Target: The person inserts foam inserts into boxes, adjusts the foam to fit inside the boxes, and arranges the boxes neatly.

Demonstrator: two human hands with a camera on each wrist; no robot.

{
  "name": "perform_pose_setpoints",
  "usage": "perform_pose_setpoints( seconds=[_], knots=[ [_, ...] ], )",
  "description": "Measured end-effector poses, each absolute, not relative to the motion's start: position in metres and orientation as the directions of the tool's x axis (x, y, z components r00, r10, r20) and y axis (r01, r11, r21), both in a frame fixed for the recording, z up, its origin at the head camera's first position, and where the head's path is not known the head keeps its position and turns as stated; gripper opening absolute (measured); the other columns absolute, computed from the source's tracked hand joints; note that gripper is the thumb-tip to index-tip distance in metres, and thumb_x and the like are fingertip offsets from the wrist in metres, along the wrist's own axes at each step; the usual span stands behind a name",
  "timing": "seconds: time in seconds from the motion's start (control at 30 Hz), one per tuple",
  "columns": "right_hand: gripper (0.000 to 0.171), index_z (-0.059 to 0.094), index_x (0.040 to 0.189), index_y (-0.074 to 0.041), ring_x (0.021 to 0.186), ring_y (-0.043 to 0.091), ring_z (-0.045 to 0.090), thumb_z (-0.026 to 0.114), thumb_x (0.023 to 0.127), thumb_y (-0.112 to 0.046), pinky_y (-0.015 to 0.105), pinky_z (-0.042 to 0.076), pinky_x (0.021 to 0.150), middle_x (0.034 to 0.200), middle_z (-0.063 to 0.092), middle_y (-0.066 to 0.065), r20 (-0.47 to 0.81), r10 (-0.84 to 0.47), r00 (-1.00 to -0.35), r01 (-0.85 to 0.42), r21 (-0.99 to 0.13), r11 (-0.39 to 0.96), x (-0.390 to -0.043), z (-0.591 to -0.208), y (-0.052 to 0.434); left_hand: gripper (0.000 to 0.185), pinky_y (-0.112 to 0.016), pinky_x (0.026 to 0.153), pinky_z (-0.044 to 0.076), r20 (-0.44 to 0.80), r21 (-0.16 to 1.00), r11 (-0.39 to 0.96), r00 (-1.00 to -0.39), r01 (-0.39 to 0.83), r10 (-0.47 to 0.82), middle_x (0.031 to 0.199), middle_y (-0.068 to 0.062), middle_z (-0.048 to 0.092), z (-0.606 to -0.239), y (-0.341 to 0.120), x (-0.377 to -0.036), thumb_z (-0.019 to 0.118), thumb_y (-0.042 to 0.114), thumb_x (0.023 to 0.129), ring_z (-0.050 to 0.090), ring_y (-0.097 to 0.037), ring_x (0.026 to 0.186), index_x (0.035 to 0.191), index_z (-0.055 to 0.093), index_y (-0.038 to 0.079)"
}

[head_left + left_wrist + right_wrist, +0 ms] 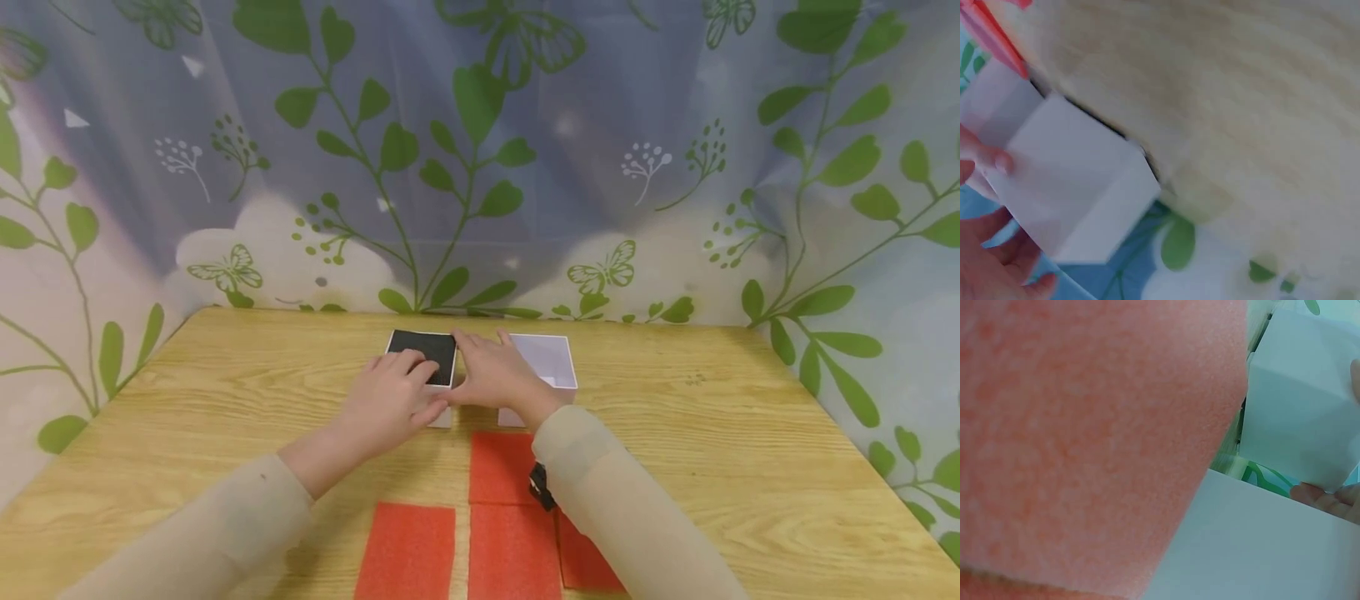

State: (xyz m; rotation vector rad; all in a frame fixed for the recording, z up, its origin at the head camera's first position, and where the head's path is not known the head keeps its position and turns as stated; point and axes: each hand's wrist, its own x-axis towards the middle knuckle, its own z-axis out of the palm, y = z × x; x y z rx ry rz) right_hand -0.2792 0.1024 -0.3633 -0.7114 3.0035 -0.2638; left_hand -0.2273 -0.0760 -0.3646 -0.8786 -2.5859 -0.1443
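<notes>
A white box (441,419) with a black sheet-like piece (429,343) inside its top stands at the middle of the table. My left hand (388,393) is over its near left part, fingers loosely bent and fingertips on the black piece. My right hand (495,371) grips the box's right side, thumb by the near corner and fingers by the far one. In the left wrist view the white box (1072,175) shows its plain outer walls. A second white box (551,354), open at the top, stands to the right, partly behind my right hand.
Several red sheets (513,550) lie on the wooden table (712,467) in front of the boxes, some partly under my right sleeve (622,508). A leaf-patterned curtain (585,183) hangs behind the far table edge.
</notes>
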Motion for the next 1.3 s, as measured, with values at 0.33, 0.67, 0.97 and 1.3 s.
perform_pose_setpoints(
  seconds=[0.33,0.67,0.97,1.3],
  knots=[
    [0.114,0.020,0.149,-0.009,0.132,0.019,0.036,0.058,0.067,-0.077,0.049,0.002,0.111,0.148,0.034,0.004,-0.013,-0.448,-0.894,-0.436,-0.208,0.876,-0.280,-0.364,0.102,0.047,-0.055,0.098,0.034,0.278,0.000,0.893,-0.858,0.449,0.432,0.136,-0.015,0.046,-0.364,-0.095,-0.251,0.043,0.030,0.097,0.040,-0.034,0.125,0.133,0.050,0.001],
    [0.114,0.019,0.150,-0.009,0.132,0.019,0.035,0.057,0.067,-0.078,0.048,0.001,0.112,0.148,0.033,0.004,-0.017,-0.448,-0.894,-0.434,-0.216,0.874,-0.280,-0.363,0.102,0.042,-0.055,0.097,0.034,0.259,-0.008,0.891,-0.860,0.454,0.440,0.129,-0.013,0.052,-0.355,-0.095,-0.260,0.045,0.028,0.096,0.042,-0.033,0.123,0.126,0.056,0.002],
    [0.114,0.020,0.149,-0.009,0.131,0.020,0.037,0.057,0.067,-0.078,0.050,0.004,0.111,0.148,0.033,0.005,-0.016,-0.453,-0.892,-0.440,-0.205,0.874,-0.280,-0.363,0.102,0.038,-0.054,0.096,0.035,0.228,0.009,0.892,-0.870,0.452,0.438,0.127,-0.013,0.054,-0.350,-0.095,-0.266,0.044,0.021,0.094,0.045,-0.034,0.121,0.123,0.058,0.001],
    [0.114,0.020,0.149,-0.008,0.131,0.020,0.037,0.057,0.067,-0.078,0.050,0.003,0.111,0.148,0.033,0.005,-0.009,-0.458,-0.889,-0.447,-0.205,0.871,-0.280,-0.362,0.103,0.034,-0.055,0.095,0.036,0.200,0.024,0.880,-0.865,0.474,0.460,0.122,-0.013,0.059,-0.343,-0.097,-0.273,0.051,0.014,0.089,0.049,-0.035,0.117,0.120,0.061,0.003]
  ],
)
